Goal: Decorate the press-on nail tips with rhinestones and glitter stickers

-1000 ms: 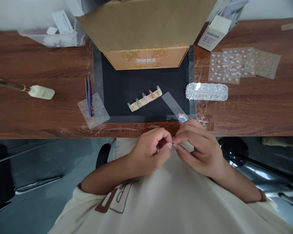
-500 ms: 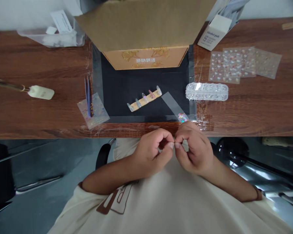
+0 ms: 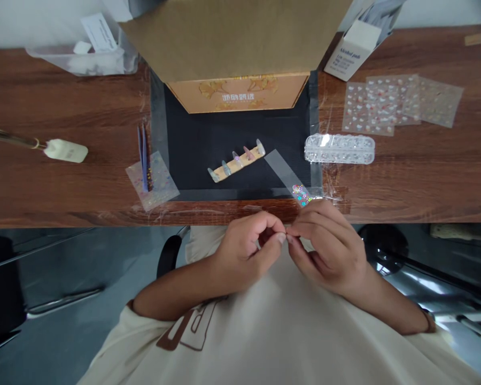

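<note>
My left hand [image 3: 251, 251] and my right hand [image 3: 327, 246] meet fingertip to fingertip just in front of the table edge. Both are closed in a pinch, and whatever sits between the fingertips is too small to make out. Beyond the right hand lies a clear strip [image 3: 282, 167] with shiny, multicoloured spots at its near end, partly hidden by the knuckles. On the black mat [image 3: 192, 128] rests a beige bar [image 3: 238, 167] carrying several press-on nails in pale grey, blue-green, lilac and pink.
Blue tweezers [image 3: 145, 160] lie on a sticker sheet [image 3: 162, 179] at left. A white bottle [image 3: 67, 151] stands farther left. At right are a clear rhinestone case [image 3: 339, 148], more sticker sheets [image 3: 369, 109] and an alcohol pad box [image 3: 347, 56]. A cardboard box [image 3: 240, 96] stands behind the mat.
My right hand has turned and its fingers have straightened a little, its wrist shifting right. More of the shiny spots on the strip show. The left hand keeps its pinch almost unmoved.
</note>
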`<state>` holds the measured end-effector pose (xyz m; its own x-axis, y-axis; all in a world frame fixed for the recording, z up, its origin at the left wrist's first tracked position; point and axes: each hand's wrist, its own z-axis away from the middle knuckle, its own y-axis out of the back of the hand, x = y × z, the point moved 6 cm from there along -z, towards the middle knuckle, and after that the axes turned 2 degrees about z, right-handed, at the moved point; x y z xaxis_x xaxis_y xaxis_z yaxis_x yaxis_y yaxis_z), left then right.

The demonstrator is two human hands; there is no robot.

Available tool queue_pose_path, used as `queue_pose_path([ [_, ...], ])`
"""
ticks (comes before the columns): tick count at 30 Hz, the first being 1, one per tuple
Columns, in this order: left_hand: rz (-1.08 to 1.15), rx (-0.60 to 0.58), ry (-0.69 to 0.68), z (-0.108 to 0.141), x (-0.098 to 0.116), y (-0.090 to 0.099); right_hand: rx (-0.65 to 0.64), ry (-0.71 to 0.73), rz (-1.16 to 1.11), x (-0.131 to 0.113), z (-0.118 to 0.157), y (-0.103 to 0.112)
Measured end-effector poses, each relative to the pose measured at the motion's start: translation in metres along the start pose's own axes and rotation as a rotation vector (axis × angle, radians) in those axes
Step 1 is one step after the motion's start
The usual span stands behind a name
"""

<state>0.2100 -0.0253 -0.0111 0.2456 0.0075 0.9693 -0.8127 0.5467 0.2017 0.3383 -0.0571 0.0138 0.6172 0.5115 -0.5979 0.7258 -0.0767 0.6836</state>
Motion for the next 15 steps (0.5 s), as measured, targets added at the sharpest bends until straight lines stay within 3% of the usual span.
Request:
queue_pose_path([
  [7,-0.007,0.038,-0.018,0.002,-0.004,-0.006,-0.012,-0.013,-0.060,0.002,-0.001,-0.007],
  [15,-0.004,0.106,-0.088,0.003,-0.005,-0.009,0.083,-0.036,-0.072,0.003,-0.002,-0.013],
])
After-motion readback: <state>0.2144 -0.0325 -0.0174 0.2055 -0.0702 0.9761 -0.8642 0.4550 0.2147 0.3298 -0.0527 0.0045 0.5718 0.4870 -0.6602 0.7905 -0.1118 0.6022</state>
